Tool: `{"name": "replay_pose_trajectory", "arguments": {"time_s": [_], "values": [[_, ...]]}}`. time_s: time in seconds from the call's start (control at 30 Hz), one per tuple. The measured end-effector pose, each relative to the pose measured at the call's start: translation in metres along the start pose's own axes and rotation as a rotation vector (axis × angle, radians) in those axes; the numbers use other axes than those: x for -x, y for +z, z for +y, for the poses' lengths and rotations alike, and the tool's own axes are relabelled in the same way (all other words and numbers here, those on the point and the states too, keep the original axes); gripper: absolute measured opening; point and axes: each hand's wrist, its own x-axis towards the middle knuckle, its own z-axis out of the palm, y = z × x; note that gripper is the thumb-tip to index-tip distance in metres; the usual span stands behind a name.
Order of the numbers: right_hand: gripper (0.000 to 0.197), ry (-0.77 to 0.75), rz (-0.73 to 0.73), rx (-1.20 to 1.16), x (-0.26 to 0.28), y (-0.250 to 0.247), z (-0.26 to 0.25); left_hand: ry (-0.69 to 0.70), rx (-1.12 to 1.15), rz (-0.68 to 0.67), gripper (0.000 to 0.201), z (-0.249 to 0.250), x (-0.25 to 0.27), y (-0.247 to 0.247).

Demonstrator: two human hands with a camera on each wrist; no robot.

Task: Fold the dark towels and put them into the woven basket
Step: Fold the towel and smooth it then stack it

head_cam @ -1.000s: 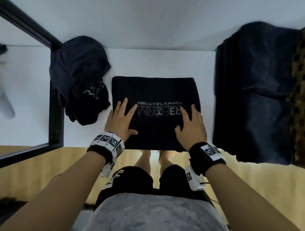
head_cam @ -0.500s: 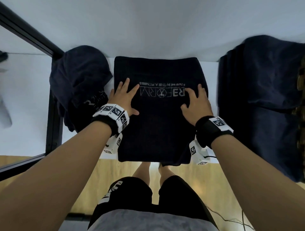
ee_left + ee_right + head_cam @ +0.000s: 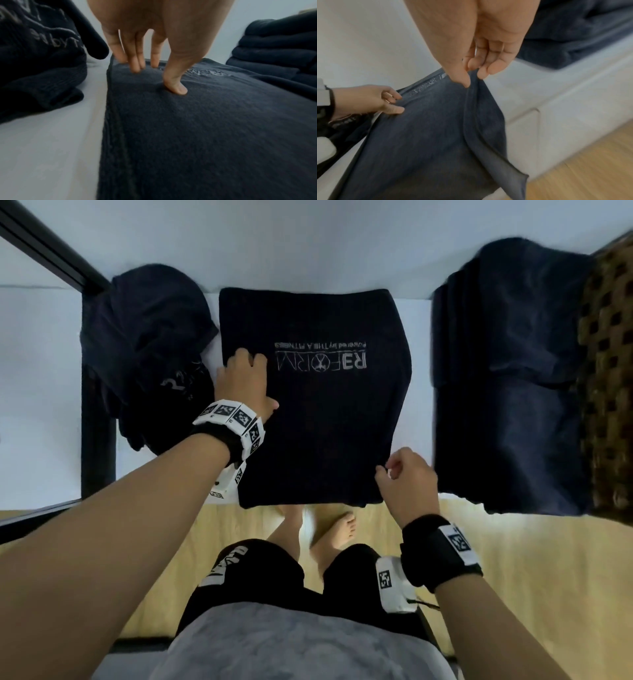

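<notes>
A dark towel (image 3: pixel 315 412) with a grey logo lies flat on the white table, its near edge at the table's front. My left hand (image 3: pixel 245 381) presses on its left edge; in the left wrist view the straight fingers and thumb (image 3: pixel 154 78) rest on the towel (image 3: pixel 205 128). My right hand (image 3: pixel 400 477) pinches the towel's right edge near the front corner. The right wrist view shows thumb and fingers (image 3: pixel 473 77) lifting a ridge of the cloth (image 3: pixel 428 135). The woven basket (image 3: pixel 606 378) stands at the far right, with dark towels (image 3: pixel 507 378) in front of it.
A heap of crumpled dark towels (image 3: pixel 147 344) lies at the table's left, close to my left hand. A black frame post (image 3: pixel 96 440) stands beside it. The white wall is just behind the table (image 3: pixel 41 371). Below the table edge is wooden floor (image 3: pixel 513 559).
My right hand left the top of the towel, drew back to the right front corner and pinched the edge. My left hand slid to the towel's left edge.
</notes>
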Motion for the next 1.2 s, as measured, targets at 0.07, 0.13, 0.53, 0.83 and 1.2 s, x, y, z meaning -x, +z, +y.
{"name": "replay_pose_trajectory", "arguments": {"time_s": [0.07, 0.13, 0.53, 0.83, 1.2], "values": [[0.026, 0.117, -0.091, 0.012, 0.025, 0.007, 0.022, 0.0, 0.041, -0.007, 0.045, 0.01, 0.008, 0.001], [0.024, 0.256, -0.231, 0.039, 0.045, 0.015, 0.043, 0.014, 0.063, -0.071, 0.024, 0.016, 0.015, 0.005], [0.048, 0.314, -0.233, -0.201, 0.054, 0.052, 0.046, -0.005, 0.451, 0.062, 0.029, 0.005, 0.117, 0.012], [0.016, 0.145, -0.13, -0.232, 0.064, 0.062, 0.035, -0.589, 0.558, -0.123, 0.034, -0.027, 0.216, 0.107], [0.037, 0.102, -0.074, -0.161, 0.055, 0.073, 0.052, -0.687, 0.966, -0.086, 0.012, -0.046, 0.189, 0.133]]}}
